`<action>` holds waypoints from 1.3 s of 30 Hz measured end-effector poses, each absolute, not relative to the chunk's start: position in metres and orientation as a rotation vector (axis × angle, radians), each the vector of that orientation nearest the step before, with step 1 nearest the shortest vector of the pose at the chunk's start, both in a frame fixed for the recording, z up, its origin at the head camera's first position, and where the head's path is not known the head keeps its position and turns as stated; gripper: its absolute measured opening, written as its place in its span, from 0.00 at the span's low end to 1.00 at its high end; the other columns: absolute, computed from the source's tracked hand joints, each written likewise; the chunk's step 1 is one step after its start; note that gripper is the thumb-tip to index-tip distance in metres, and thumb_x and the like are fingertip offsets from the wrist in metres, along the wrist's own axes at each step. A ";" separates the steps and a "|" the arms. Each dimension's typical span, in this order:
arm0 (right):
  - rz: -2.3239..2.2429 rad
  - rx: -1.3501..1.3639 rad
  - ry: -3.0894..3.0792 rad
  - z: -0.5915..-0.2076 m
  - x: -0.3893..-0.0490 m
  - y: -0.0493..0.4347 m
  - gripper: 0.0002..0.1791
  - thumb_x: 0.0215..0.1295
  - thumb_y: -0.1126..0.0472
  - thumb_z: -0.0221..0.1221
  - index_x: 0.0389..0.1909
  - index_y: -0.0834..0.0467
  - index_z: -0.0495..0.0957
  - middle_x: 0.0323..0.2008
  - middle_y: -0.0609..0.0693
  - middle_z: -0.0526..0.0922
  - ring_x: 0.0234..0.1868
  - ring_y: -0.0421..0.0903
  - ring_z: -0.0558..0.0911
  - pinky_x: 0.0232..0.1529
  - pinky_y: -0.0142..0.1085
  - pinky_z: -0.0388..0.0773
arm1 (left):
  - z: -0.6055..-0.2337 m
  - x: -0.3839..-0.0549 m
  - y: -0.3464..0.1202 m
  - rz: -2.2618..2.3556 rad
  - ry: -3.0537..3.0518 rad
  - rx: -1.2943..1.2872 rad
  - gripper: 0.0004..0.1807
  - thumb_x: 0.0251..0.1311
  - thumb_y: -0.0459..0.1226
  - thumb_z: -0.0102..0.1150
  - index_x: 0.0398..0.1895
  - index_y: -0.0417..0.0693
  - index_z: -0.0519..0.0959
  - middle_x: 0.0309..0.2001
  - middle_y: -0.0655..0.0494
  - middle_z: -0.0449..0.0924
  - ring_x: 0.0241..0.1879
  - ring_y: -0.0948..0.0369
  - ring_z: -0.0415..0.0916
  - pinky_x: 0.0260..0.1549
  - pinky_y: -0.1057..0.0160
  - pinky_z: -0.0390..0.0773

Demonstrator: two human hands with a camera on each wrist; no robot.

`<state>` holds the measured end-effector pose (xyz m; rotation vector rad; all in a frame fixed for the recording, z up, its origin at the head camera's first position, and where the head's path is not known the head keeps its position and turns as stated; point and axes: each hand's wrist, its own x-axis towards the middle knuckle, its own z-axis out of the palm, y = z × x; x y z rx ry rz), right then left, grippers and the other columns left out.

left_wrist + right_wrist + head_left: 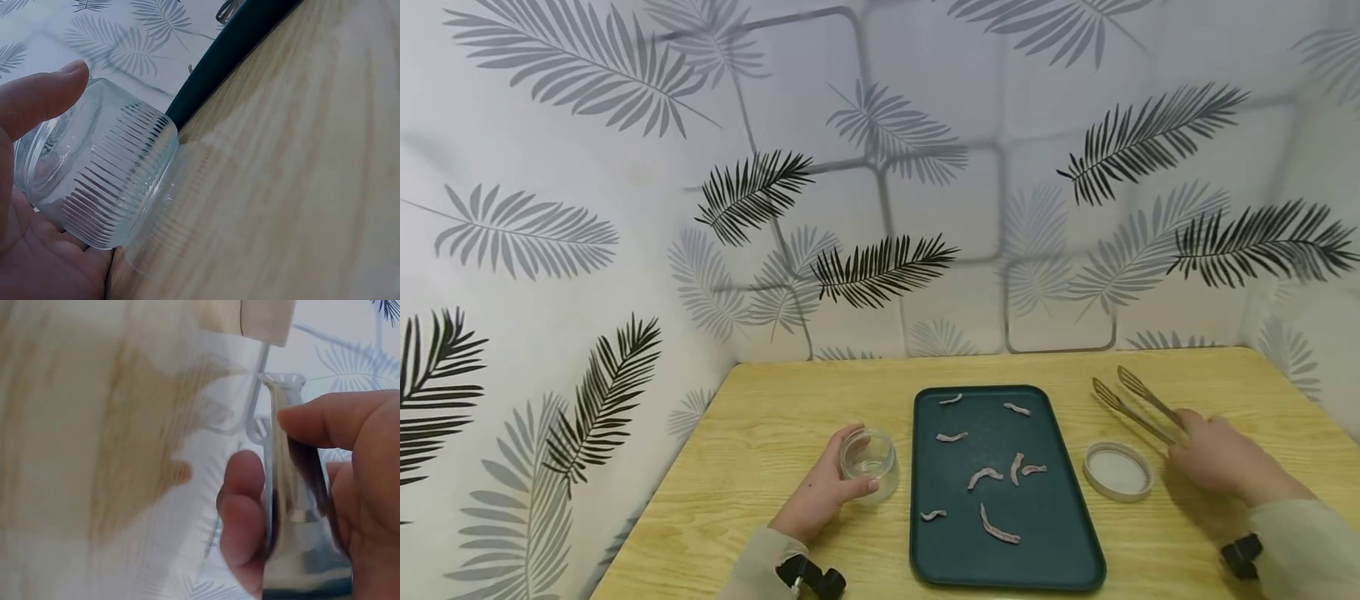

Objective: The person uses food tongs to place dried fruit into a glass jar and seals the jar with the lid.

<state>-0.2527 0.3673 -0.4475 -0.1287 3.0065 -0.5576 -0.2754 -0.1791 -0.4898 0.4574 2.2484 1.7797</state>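
My left hand [823, 487] grips a clear glass jar [874, 475], thumb on one side and fingers round the other. The left wrist view shows the ribbed wall of the jar [119, 175], its base close over the wood. Metal tongs [1138, 408] are held in my right hand [1213, 454], thumb and fingers on opposite arms; their tips stand apart and point away, with nothing between them. Left of that hand lies a round pale lid [1117, 472]. Between the hands, a dark green tray [943, 558] bears several thin, pale, dried-looking strips [998, 527], scattered.
The light wooden table [715, 500] reaches back to a wall [925, 317] with a leaf pattern. Another patterned wall [550, 333] borders its left side. The tray's raised rim runs just right of the jar, and the lid sits close by its right edge.
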 end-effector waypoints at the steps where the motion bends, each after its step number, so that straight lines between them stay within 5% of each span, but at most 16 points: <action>1: -0.554 -0.149 3.006 -0.447 -0.252 0.367 0.37 0.69 0.58 0.56 0.67 0.81 0.57 0.44 0.79 0.74 0.46 0.74 0.76 0.41 0.64 0.74 | -0.490 -0.276 -0.179 1.776 2.250 0.458 0.51 0.60 0.43 0.73 0.80 0.51 0.51 0.74 0.45 0.62 0.72 0.49 0.59 0.68 0.44 0.57; 5: -0.555 -0.262 3.018 -0.446 -0.249 0.364 0.39 0.75 0.53 0.56 0.73 0.76 0.54 0.43 0.69 0.81 0.40 0.62 0.82 0.38 0.58 0.77 | -0.490 -0.275 -0.178 1.767 2.258 0.458 0.51 0.59 0.44 0.73 0.80 0.51 0.51 0.74 0.45 0.62 0.72 0.49 0.60 0.69 0.43 0.56; 11: -0.570 -0.393 3.057 -0.443 -0.243 0.347 0.37 0.76 0.47 0.56 0.77 0.60 0.60 0.52 0.70 0.81 0.48 0.66 0.83 0.45 0.64 0.75 | -0.488 -0.276 -0.178 1.768 2.259 0.471 0.51 0.59 0.43 0.73 0.80 0.50 0.52 0.74 0.46 0.62 0.72 0.49 0.59 0.69 0.43 0.56; 18: -0.543 -0.477 3.055 -0.432 -0.242 0.322 0.33 0.73 0.46 0.59 0.75 0.52 0.67 0.44 0.54 0.86 0.41 0.53 0.85 0.36 0.53 0.78 | -0.488 -0.277 -0.178 1.764 2.262 0.476 0.51 0.60 0.43 0.73 0.80 0.50 0.52 0.74 0.46 0.62 0.71 0.49 0.60 0.69 0.44 0.56; 29: -0.501 -0.527 3.045 -0.435 -0.252 0.299 0.30 0.71 0.47 0.61 0.72 0.47 0.72 0.51 0.56 0.85 0.37 0.46 0.82 0.32 0.44 0.74 | -0.488 -0.278 -0.178 1.744 2.276 0.459 0.51 0.60 0.46 0.72 0.80 0.52 0.51 0.74 0.48 0.62 0.72 0.49 0.61 0.68 0.44 0.58; 39: -0.422 -0.548 3.109 -0.439 -0.256 0.293 0.29 0.69 0.50 0.64 0.69 0.47 0.75 0.48 0.59 0.86 0.36 0.50 0.84 0.32 0.50 0.79 | -0.489 -0.277 -0.179 1.730 2.289 0.469 0.50 0.60 0.46 0.72 0.80 0.50 0.52 0.74 0.46 0.63 0.71 0.48 0.61 0.68 0.42 0.57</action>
